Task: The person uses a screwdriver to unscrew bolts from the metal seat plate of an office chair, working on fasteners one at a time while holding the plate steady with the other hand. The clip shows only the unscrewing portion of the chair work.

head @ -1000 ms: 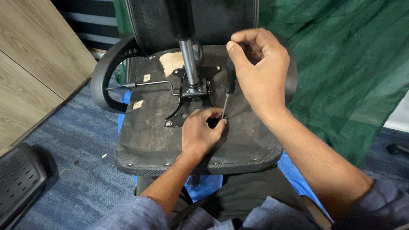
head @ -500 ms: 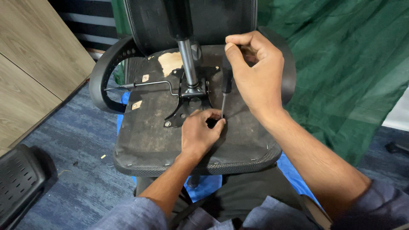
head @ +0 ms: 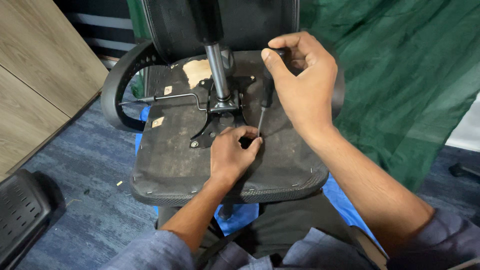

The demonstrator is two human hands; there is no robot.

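An upturned office chair seat (head: 170,160) lies in front of me, its black underside up, with a metal mounting plate (head: 220,112) and the gas cylinder (head: 217,70) rising from it. My right hand (head: 300,85) grips the black handle of a screwdriver (head: 263,107), held nearly upright with its tip down on the seat underside. My left hand (head: 232,155) rests on the seat by the plate's near edge, its fingertips pinched around the screwdriver tip. What sits under the tip is hidden by the fingers.
A black curved armrest (head: 117,95) sticks out at the seat's left. A thin lever rod (head: 170,97) runs left from the plate. Green cloth (head: 400,75) hangs at the right, a wooden panel (head: 35,85) stands at the left, another black chair part (head: 20,215) lies lower left on blue carpet.
My right hand has shifted slightly on the screwdriver handle, turning it a little. My left hand stays at the tip.
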